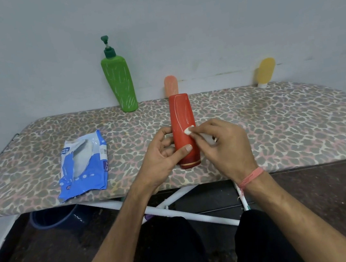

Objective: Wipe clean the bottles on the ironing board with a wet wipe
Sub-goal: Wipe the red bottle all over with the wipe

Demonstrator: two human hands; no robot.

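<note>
Hands at mid-frame wiping a red bottle [183, 129] above the leopard-print ironing board [273, 120].

The left hand [161, 153] grips the red bottle's lower body, thumb across its front, the cap end toward the lower frame. The right hand [220, 145] pinches a white wet wipe [189, 129] and presses it on the bottle's right side. A green pump bottle [120, 81] leans on the wall at upper centre; a peach bottle [171, 86] stands behind the red one, a yellow bottle [265, 72] at upper right. A blue wipe packet [83, 163] lies open at left.
</note>
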